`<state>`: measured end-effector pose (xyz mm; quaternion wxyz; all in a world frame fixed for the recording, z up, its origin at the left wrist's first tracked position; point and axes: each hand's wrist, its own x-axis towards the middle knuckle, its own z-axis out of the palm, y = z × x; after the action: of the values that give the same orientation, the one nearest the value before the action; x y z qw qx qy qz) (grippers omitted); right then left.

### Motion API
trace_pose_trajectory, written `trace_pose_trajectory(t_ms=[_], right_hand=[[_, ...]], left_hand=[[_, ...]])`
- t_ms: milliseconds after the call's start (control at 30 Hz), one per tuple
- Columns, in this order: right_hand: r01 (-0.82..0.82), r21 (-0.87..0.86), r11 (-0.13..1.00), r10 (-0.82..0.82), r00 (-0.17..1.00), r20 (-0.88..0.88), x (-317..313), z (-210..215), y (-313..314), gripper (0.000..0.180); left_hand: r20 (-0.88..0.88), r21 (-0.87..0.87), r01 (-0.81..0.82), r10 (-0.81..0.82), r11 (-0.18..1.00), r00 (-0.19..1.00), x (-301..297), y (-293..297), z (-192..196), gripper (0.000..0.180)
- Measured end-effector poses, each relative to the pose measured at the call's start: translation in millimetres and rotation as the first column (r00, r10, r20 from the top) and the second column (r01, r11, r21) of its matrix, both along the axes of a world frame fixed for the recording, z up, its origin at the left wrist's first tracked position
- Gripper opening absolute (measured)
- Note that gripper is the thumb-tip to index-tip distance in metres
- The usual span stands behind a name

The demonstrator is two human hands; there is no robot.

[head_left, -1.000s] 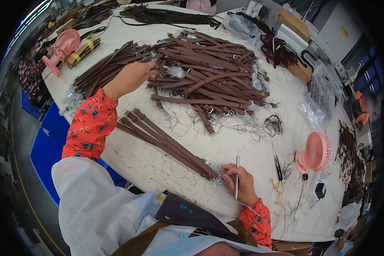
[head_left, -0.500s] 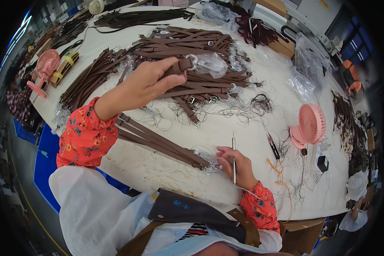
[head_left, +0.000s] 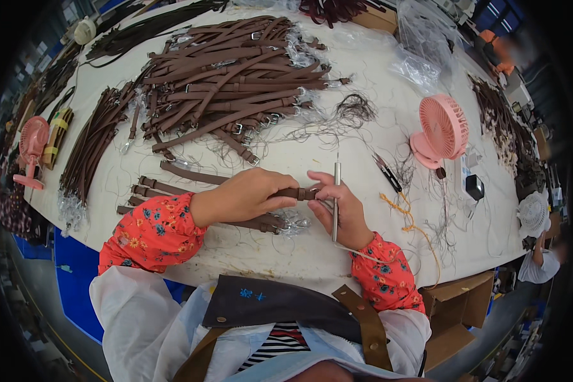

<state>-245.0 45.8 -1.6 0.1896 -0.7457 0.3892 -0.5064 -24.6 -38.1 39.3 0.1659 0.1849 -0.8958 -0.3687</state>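
Observation:
My left hand (head_left: 245, 196) is closed on a brown strap (head_left: 291, 193), pinching it near its end between thumb and fingers. My right hand (head_left: 349, 216) grips a slim silver pen-shaped tool (head_left: 337, 204) with a thin needle-like tip pointing away from me. A pale cord runs from the tool's near end. The right thumb and fingertips meet the strap's end, so both hands are on it; what exactly they pinch there is hidden. Just below the left hand lie several brown straps (head_left: 259, 223), their right ends covered in clear plastic.
A large pile of brown buckled straps (head_left: 204, 95) lies beyond my hands, with a bundle (head_left: 95, 140) to its left. Loose dark threads (head_left: 356, 108), black-handled snips (head_left: 388, 175) on an orange cord, and a pink fan (head_left: 442, 127) are on the right. An open carton (head_left: 455, 312) stands below the table edge.
My left hand has come down from above the pile with the strap and now meets my right hand. The right fingers have closed in on the strap's end. The whole view has shifted.

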Motion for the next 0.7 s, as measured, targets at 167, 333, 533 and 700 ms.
trace_pose_trajectory(t_ms=[167,333,533,700], right_hand=[[-0.049,0.178,0.983,0.073,0.989,-0.126,-0.7,-7.1,2.6,0.026],[-0.027,0.182,0.983,0.070,0.971,-0.229,-2.3,-6.2,-0.9,0.017],[-0.193,0.233,0.953,0.255,0.927,-0.276,-5.1,1.2,0.7,0.025],[-0.110,0.146,0.983,0.138,0.970,-0.199,-1.1,-8.2,1.0,0.022]], left_hand=[[0.082,-0.070,-0.031,0.036,0.997,0.996,11.9,2.1,-9.5,0.026],[0.018,-0.339,-0.291,0.316,0.895,0.949,59.6,9.9,-39.2,0.030],[0.012,-0.069,-0.285,0.287,0.956,0.958,95.5,34.6,-28.5,0.027],[0.090,-0.156,-0.202,0.218,0.967,0.972,78.7,-16.3,5.6,0.027]])
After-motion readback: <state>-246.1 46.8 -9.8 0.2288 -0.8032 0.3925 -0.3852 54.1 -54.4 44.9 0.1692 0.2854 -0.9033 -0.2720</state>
